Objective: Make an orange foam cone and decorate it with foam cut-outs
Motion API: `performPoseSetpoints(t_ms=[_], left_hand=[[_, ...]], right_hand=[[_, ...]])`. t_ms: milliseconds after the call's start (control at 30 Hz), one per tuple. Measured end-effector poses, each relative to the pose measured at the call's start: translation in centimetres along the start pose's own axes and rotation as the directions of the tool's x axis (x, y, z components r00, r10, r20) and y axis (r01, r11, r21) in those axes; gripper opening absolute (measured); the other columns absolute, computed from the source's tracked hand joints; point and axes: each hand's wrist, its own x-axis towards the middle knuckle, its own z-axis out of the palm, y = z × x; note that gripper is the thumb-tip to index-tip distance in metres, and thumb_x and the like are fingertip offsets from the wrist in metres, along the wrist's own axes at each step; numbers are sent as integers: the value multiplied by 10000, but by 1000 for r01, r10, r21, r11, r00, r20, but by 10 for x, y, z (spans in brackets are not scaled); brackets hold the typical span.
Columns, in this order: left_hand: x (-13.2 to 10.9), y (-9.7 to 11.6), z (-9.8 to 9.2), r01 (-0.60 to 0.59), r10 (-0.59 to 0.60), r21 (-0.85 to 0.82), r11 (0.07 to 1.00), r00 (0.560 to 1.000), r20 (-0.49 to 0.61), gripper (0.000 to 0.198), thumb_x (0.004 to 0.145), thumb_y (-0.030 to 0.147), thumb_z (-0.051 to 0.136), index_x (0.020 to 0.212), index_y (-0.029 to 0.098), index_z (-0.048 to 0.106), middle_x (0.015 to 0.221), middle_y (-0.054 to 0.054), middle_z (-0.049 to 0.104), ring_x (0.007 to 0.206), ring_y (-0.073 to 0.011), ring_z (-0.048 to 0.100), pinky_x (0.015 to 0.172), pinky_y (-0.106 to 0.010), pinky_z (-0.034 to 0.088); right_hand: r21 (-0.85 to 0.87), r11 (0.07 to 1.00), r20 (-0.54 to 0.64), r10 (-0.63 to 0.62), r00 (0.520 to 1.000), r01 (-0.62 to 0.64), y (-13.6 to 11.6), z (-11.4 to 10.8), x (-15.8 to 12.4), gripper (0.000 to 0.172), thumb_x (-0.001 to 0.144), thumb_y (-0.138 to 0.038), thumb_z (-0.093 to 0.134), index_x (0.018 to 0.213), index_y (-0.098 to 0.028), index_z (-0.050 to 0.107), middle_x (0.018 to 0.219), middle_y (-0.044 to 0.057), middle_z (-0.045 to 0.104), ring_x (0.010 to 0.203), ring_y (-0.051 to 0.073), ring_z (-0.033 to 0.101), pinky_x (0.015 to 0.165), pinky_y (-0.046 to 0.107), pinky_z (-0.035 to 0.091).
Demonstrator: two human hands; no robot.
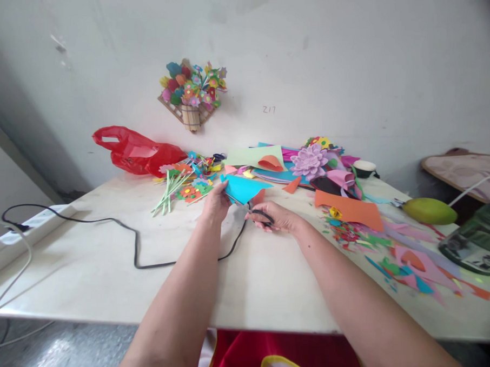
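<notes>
My left hand (pixel 216 202) pinches the left edge of a blue craft sheet (pixel 245 189), held a little above the table. In my right hand (pixel 279 217) are black-handled scissors (pixel 263 215), their blades pointing left at the lower edge of the sheet. Part of the blades is hidden by the sheet and fingers. Just behind the left hand lie pale green strips (pixel 171 191) and several cut foam flowers (pixel 191 191). An orange piece (pixel 259 196) shows at the right end of the blue sheet.
A red plastic bag (pixel 138 153) lies at the back left, beside a power strip (pixel 36 223). A black cord (pixel 135 243) crosses the table. Colourful scraps (pixel 348 234), an orange sheet (pixel 349 209) and a large glass jar (pixel 476 239) occupy the right. A flower decoration (pixel 192 92) hangs on the wall.
</notes>
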Motion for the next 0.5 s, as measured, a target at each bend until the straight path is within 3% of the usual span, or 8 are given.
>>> performPoseSetpoints(t_ms=[333,500], left_hand=[[-6,2,6,28,-28,22,999,1000,-7,139,636,183,662,715,141,556,548,23,568,452,-101,515,432,-218,393],[-3,1,3,18,-18,14,1000,1000,-5,118,643,168,642,730,146,566,562,19,588,474,-100,528,473,-220,431]], right_hand=[[-18,1000,0,-9,1000,9,-1,1,0,349,753,-423,602,907,-111,571,510,-56,505,329,38,418,255,146,186],[-10,1000,0,-11,1000,11,-2,2,-1,342,749,-413,610,906,-111,573,506,-57,499,332,34,412,264,144,177]])
